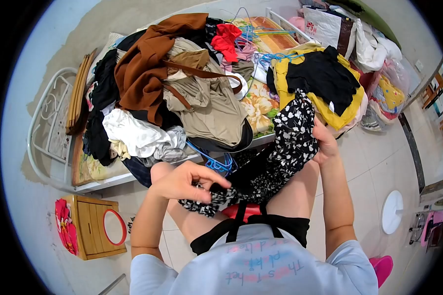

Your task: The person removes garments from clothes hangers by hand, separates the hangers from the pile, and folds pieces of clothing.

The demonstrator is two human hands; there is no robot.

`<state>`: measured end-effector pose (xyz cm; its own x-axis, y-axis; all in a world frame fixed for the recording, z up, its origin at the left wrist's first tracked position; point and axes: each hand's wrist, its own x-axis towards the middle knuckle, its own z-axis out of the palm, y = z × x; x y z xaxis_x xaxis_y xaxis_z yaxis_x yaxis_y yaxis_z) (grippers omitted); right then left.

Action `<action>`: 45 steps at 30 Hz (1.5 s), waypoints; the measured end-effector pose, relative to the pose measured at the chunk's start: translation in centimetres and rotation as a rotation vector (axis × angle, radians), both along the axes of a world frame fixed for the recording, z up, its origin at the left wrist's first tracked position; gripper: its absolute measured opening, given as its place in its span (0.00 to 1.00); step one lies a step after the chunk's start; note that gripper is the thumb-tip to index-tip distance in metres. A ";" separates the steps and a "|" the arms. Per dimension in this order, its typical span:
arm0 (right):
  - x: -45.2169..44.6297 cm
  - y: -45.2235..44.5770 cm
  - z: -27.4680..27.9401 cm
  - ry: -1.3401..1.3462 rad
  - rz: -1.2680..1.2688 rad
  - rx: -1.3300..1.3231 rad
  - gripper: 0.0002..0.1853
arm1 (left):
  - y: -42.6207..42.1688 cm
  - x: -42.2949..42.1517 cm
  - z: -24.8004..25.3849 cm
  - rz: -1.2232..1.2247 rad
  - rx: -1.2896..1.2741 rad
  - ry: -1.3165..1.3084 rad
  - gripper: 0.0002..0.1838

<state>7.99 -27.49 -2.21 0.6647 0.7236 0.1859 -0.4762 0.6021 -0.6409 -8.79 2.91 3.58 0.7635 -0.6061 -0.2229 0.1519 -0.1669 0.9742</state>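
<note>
A black garment with a white floral print (293,140) is stretched over my lap between both hands, its kind unclear. My right hand (325,143) grips its upper right edge, with some fingers hidden behind the fabric. At the lower left end, my left hand (189,184) has thumb and fingers curled around a bunched part of the same cloth. Just beyond the garment, blue hangers (216,163) hang at the bed's edge. A yellow garment (350,114) with a black top (322,73) on it lies past my right hand.
The bed (101,186) carries a heap with a brown coat (140,73), beige clothing (214,108), white cloth (133,132) and a red piece (226,42). Stuffed bags (330,29) stand at the back right. A wooden cabinet (91,226) is at left, a white round stand (392,212) at right.
</note>
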 end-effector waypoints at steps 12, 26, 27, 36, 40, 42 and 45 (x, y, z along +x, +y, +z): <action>1.4 -0.2 2.5 -1.534 -0.266 -1.372 0.25 | -1.5 -0.3 -3.3 0.317 0.873 -0.961 0.23; -2.9 5.3 5.2 -0.064 -0.013 -0.523 0.11 | -7.6 4.0 -5.1 0.580 -0.021 -0.446 0.49; -2.7 5.1 5.0 -0.063 -0.014 -0.524 0.11 | -7.6 4.5 -5.7 0.484 -0.045 -0.356 0.37; -0.2 2.4 2.9 -1.139 -0.294 -1.095 0.15 | -4.6 3.6 -3.4 0.769 -0.692 -0.091 0.10; 0.5 1.9 1.4 -1.236 -0.160 -1.440 0.14 | -3.8 3.5 -4.4 0.629 -0.447 -0.279 0.12; -0.3 2.2 3.8 -1.156 0.055 -1.172 0.14 | -4.7 4.2 -5.8 0.587 -0.200 -0.455 0.29; -2.8 3.1 6.4 -0.860 0.031 -1.045 0.16 | -8.0 3.8 -5.2 0.570 -0.153 -0.346 0.49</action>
